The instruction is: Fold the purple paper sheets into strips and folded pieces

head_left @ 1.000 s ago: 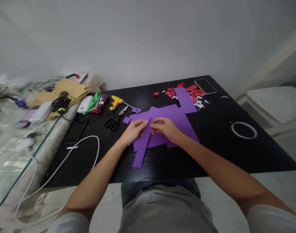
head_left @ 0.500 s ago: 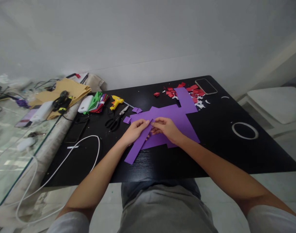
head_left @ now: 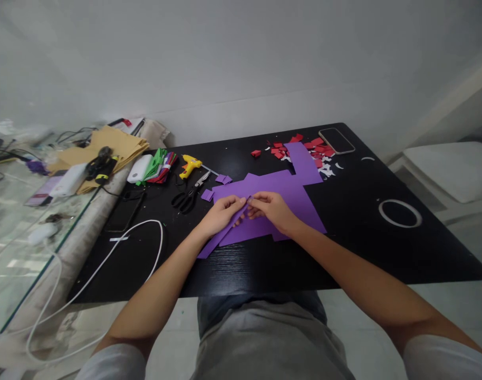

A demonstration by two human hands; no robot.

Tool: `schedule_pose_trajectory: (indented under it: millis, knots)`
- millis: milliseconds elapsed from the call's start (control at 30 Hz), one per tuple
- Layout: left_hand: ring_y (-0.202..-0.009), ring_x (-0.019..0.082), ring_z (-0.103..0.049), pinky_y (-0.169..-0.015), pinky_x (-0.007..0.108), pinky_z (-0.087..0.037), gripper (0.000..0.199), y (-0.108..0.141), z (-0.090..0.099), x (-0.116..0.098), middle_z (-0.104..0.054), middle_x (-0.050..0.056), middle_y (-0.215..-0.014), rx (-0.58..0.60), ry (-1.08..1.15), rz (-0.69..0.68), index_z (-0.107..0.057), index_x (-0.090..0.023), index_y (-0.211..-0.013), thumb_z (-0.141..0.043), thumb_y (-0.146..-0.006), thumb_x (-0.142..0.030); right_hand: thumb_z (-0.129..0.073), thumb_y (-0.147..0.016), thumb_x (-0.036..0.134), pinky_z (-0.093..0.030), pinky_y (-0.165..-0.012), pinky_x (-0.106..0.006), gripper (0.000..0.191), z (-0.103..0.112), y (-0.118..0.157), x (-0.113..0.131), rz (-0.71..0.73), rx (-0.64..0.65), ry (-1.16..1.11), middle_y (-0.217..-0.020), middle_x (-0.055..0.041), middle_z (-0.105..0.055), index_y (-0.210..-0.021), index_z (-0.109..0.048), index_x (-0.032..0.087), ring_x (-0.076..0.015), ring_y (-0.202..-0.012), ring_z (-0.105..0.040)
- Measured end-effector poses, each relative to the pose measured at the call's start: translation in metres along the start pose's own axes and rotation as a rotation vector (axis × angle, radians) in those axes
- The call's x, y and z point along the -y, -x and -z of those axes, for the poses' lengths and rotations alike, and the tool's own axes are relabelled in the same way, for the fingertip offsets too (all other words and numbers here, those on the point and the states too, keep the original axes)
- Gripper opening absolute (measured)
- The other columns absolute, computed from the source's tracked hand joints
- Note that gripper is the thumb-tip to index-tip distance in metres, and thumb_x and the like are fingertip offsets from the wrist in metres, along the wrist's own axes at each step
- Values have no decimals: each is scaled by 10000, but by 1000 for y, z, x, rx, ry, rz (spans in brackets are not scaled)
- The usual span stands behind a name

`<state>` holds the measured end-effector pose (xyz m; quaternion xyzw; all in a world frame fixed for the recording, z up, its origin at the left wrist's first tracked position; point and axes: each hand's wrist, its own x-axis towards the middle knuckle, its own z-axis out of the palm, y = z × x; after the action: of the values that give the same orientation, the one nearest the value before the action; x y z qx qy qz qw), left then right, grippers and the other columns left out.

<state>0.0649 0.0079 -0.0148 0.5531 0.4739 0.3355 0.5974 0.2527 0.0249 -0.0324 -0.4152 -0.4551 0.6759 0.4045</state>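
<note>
A narrow purple paper strip (head_left: 214, 245) is held slantwise over the near left part of the purple sheets (head_left: 284, 198) on the table (head_left: 359, 237). It is gripped near its upper end by the left hand (head_left: 219, 216), and that end is pinched by the fingertips of the right hand (head_left: 276, 212). The strip could be creased crookedly if its edges are pressed unevenly, or bent if its long lower end is knocked. The sheets beneath could be shifted by a dragging wrist, and the small purple pieces (head_left: 208, 196) pushed towards the scissors (head_left: 184, 202).
</note>
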Motion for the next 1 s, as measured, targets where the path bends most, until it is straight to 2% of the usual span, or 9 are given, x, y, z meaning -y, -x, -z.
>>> schedule_pose_trajectory:
  millis: [233,500,633,733,1000]
  knots:
    - [-502,92,-533,-487,225,-418,560,0,0,0,-615,-8,-651,-44,-77,-57,-599,-171,-774,-709,-840,-716,-867,-733,434,-619,-662,-316,280,1,2,5,15,23,-51,-769,-52,-766,-761,-737,187,-165,-636,-713]
    - [-496,93,-503,-502,220,-373,431,4,0,4,-599,-27,-590,-119,-269,-189,-620,-176,-792,-668,-936,-579,-872,-724,427,-628,-674,-339,276,0,0,5,68,-13,-14,-712,-27,-735,-763,-725,197,-166,-621,-704]
    - [-498,107,-564,-517,230,-445,409,5,1,1,-637,-18,-610,-89,-207,-179,-621,-178,-807,-692,-921,-564,-870,-727,434,-636,-691,-345,278,0,1,4,102,-3,0,-700,-19,-733,-778,-729,200,-164,-621,-707]
    - [-514,133,-625,-526,250,-502,410,6,0,-3,-681,-3,-640,-110,-135,-181,-645,-179,-857,-713,-901,-581,-870,-731,455,-638,-686,-344,297,-1,2,5,135,9,13,-691,-16,-733,-793,-736,197,-161,-613,-704]
    - [-460,126,-618,-492,237,-496,415,7,-3,-5,-666,-18,-582,-180,-61,-259,-658,-178,-827,-778,-855,-575,-889,-719,505,-646,-673,-349,359,-5,6,7,178,11,28,-693,-16,-731,-824,-745,194,-168,-610,-709]
